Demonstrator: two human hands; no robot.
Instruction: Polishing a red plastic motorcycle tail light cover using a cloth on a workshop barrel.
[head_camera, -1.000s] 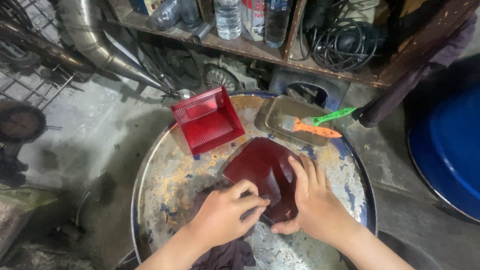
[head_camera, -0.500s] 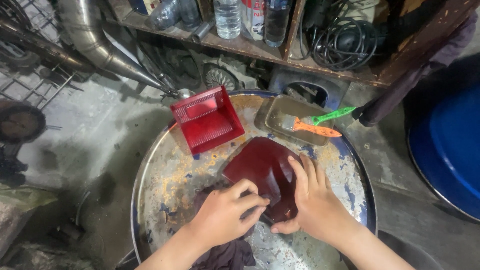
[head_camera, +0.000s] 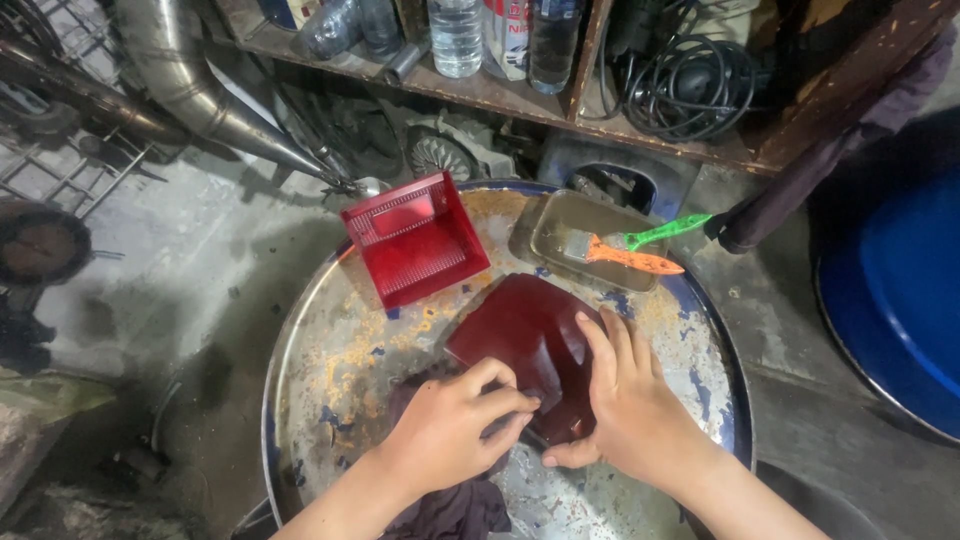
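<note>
both hands (head_camera: 450, 430) (head_camera: 630, 405) pressed on the dark red lens cover (head_camera: 525, 335), left fingers bunching a dark rag (head_camera: 450, 505) against it. nothing had shifted over the last second; it stayed flat on the rusty drum top (head_camera: 330, 380)

The curved cover (head_camera: 525, 335) is dark glossy red; the ribbed tray (head_camera: 415, 240) near the worktop's far-left edge is brighter red. The round worktop (head_camera: 330, 400) is grey metal blotched with orange rust and blue paint flecks. One brush handle (head_camera: 640, 262) is orange, the other brush handle (head_camera: 665, 232) green. The cloth (head_camera: 450, 510) is dark purple-brown.
</note>
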